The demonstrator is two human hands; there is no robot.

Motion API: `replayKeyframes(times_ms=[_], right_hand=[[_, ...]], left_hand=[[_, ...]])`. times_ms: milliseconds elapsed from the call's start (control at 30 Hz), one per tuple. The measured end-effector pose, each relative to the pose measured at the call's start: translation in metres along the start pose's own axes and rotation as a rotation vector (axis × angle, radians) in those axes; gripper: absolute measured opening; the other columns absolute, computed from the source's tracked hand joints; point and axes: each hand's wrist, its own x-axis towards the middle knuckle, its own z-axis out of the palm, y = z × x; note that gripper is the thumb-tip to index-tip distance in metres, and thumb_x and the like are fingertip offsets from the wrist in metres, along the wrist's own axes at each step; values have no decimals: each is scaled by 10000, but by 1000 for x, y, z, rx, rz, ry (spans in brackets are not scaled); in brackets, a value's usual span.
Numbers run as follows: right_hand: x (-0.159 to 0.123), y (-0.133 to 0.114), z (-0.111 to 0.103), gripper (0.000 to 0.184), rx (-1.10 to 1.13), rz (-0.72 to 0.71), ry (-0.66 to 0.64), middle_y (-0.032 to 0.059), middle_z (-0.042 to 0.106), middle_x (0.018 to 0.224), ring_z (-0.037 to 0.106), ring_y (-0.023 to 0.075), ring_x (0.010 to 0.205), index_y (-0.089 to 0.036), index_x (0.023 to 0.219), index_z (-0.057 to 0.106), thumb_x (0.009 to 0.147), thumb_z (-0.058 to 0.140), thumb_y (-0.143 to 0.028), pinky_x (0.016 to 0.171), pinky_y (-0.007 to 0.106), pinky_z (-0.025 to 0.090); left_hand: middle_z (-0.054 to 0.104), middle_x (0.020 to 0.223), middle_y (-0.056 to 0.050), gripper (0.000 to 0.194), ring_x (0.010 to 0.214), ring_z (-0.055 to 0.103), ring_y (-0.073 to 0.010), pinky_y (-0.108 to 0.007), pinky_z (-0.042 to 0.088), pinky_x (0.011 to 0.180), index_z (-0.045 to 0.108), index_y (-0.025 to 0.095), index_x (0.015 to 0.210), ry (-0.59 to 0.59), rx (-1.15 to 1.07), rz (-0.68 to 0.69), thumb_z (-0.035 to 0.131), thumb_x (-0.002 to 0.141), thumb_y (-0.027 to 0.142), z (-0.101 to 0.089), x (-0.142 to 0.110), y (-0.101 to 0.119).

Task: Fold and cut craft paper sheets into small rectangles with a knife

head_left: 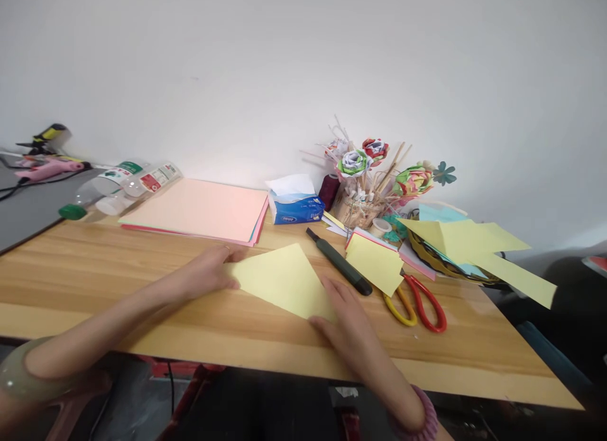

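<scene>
A pale yellow sheet of paper [282,279] is held between my two hands, just over the front middle of the wooden table. My left hand [215,269] pinches its left corner, with the fingertips partly behind the paper. At the right corner, my right hand [344,311] grips the sheet between thumb and fingers. To the right of the sheet lies a dark green utility knife [339,262]. Beyond it are a small stack of yellow paper pieces [374,262] and scissors [427,304] with one red and one yellow handle; the stack hides their blades.
A pile of pink paper sheets [199,207], two plastic bottles [137,185] and a blue tissue pack [296,207] sit along the back. Paper flowers [355,162] stand in a holder at the wall. A basket [422,254] with yellow cut-offs overhangs the right edge. A pink glue gun [50,169] lies far left.
</scene>
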Motion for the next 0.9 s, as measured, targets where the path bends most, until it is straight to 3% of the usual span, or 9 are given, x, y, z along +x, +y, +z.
replayKeyframes(times_ms=[100, 167, 300, 400, 500, 633, 733, 833, 900], right_hand=[[3, 4, 1, 583, -20, -17, 45, 134, 495, 1293, 442, 267, 1199, -136, 1324, 405, 772, 587, -169, 1011, 450, 385], [5, 5, 2, 590, -36, -38, 79, 142, 479, 1311, 432, 267, 1218, -142, 1343, 372, 788, 571, -174, 1020, 456, 376], [8, 6, 7, 699, -81, -66, 175, 167, 442, 1340, 421, 286, 1240, -157, 1421, 221, 810, 557, -182, 995, 476, 401], [7, 1, 11, 819, -121, -82, 268, 190, 405, 1356, 397, 321, 1252, -177, 1461, 75, 803, 563, -171, 976, 528, 400], [0, -8, 11, 858, -163, -160, 397, 194, 366, 1376, 358, 324, 1277, -197, 1472, 0, 813, 550, -160, 979, 558, 382], [-14, -23, 2, 843, -165, -399, 554, 210, 290, 1428, 291, 296, 1326, -148, 1473, -4, 810, 512, -86, 993, 542, 373], [-21, -30, -7, 816, -172, -511, 435, 185, 359, 1418, 237, 286, 1359, -139, 1473, 44, 798, 495, -58, 1027, 572, 309], [-23, -30, -12, 651, -208, -515, 78, 112, 451, 1388, 233, 274, 1367, -197, 1417, 306, 808, 526, -122, 1060, 567, 262], [-23, -26, -12, 616, -166, -450, -145, 118, 433, 1405, 263, 269, 1357, -183, 1381, 378, 802, 584, -232, 1075, 538, 254]], left_hand=[[592, 1237, -40, 455, 1120, 538, -265, -366, 406, 963, 609, 194, 1088, -21, 52, 109, 599, 637, 253, 1, -4, 1], [561, 1270, -41, 429, 1140, 519, -253, -361, 383, 986, 594, 203, 1093, 71, 114, 148, 584, 667, 246, 3, -9, 0], [604, 1118, -64, 390, 1054, 556, -241, -355, 424, 922, 546, 175, 1100, 211, 206, 107, 541, 717, 245, 11, -21, -3], [616, 1005, -61, 378, 957, 592, -231, -334, 464, 831, 530, 156, 1115, 247, 270, 121, 509, 744, 228, 15, -30, -3], [612, 893, -35, 243, 835, 614, -184, -267, 481, 731, 593, 185, 988, 211, 365, 308, 422, 814, 169, 18, -38, -5], [623, 963, -43, 325, 828, 617, -163, -237, 484, 675, 620, 220, 1000, 194, 638, 554, 354, 862, 91, 27, -51, -12], [582, 1217, -73, 381, 1072, 559, -213, -306, 486, 821, 558, 240, 1164, 97, 764, 692, 409, 858, 70, 30, -61, -7], [579, 1250, -70, 408, 1189, 490, -235, -347, 438, 949, 548, 234, 1201, -73, 639, 697, 500, 819, 98, 24, -69, 10], [558, 1287, -63, 417, 1281, 403, -258, -371, 379, 1027, 563, 239, 1202, -191, 524, 643, 586, 791, 178, 16, -72, 20]])
